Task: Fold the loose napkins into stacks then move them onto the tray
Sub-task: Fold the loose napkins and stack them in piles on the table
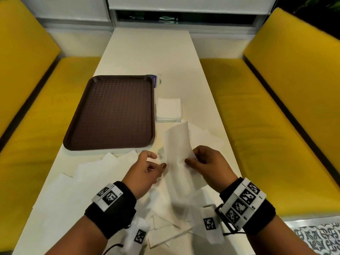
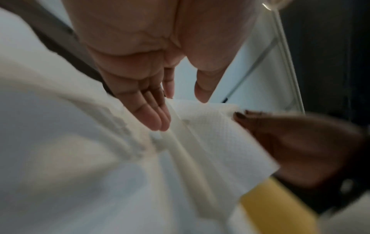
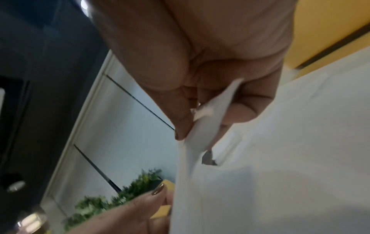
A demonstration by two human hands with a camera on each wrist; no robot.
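Right hand [image 1: 206, 162] pinches a white napkin [image 1: 179, 157] at its right edge, thumb and fingers [image 3: 181, 126] curled on it; napkin held up above the near end of the table [image 1: 139, 50], bent lengthwise. Left hand [image 1: 145, 172] just beside the napkin's left edge, fingers [image 2: 154, 117] straight and relaxed, gripping nothing. Loose napkins [image 1: 77, 184] spread along the near left edge. Folded stack [image 1: 168, 109] sits mid-table, touching the right rim of the brown tray [image 1: 112, 111], which holds no napkins.
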